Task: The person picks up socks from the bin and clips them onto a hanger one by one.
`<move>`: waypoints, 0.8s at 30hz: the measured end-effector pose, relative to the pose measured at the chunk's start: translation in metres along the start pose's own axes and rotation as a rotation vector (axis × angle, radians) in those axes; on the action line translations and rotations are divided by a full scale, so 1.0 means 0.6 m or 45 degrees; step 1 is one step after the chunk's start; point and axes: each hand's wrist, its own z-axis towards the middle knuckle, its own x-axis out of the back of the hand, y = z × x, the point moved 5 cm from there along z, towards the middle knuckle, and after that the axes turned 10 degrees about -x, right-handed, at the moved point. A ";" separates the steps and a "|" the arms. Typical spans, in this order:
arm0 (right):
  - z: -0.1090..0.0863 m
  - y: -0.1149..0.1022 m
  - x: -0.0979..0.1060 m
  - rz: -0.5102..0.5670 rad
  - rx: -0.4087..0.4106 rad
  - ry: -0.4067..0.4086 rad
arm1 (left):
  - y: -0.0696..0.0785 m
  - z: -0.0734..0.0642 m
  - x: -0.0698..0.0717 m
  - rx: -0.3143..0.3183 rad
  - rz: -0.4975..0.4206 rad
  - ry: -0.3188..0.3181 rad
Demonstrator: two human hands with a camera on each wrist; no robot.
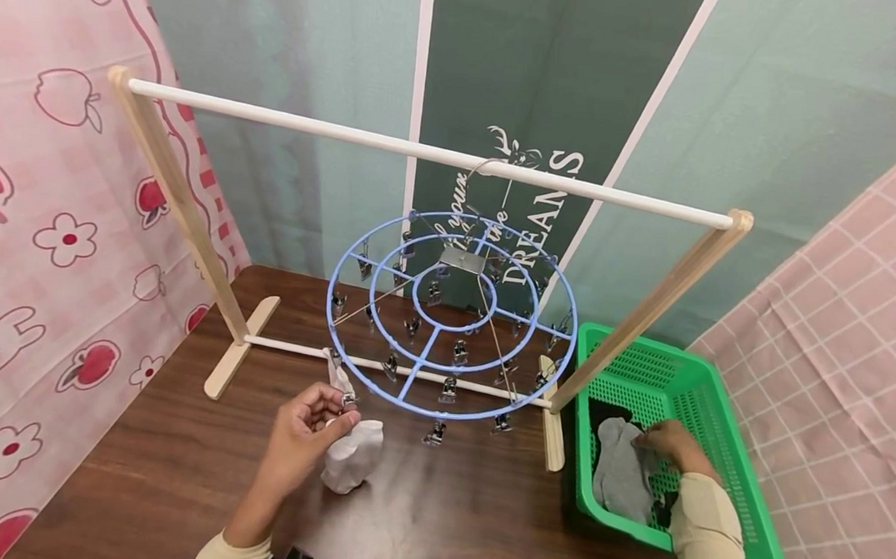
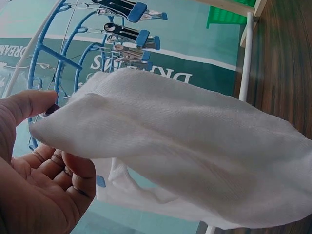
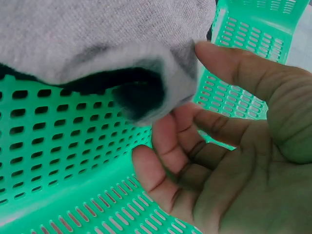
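Note:
My left hand [image 1: 309, 432] pinches a metal clothes clip [image 1: 348, 400] at the near left edge of a round blue hanger [image 1: 413, 386]. White sock fabric [image 1: 353, 457] hangs from under those fingertips. The left wrist view shows the white sock [image 2: 185, 126] stretching away from the thumb, with more white fabric [image 2: 146, 195] behind it; whether that is a second sock I cannot tell. Inside the green basket [image 1: 703, 366], my right hand [image 1: 673, 446] pinches a grey sock [image 1: 620, 470] near its opening, seen close in the right wrist view between thumb and fingers [image 3: 168, 146].
The hanger hooks over a white rod [image 1: 312, 128] on a wooden stand [image 1: 174, 192]. Several clips [image 1: 449, 388] dangle from its rings. Dark cloth [image 1: 606, 413] lies beside the grey sock. The stand's right post [image 1: 642, 313] rises between hanger and basket. Below is a brown tabletop [image 1: 148, 450].

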 end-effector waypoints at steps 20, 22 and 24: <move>0.000 0.010 0.004 0.108 -0.077 0.055 | 0.008 0.017 0.042 0.033 0.209 0.133; 0.002 0.011 0.002 0.105 -0.098 0.050 | 0.008 0.020 0.047 0.032 0.215 0.145; 0.001 0.014 0.000 0.096 -0.111 0.038 | 0.009 0.023 0.051 0.029 0.226 0.154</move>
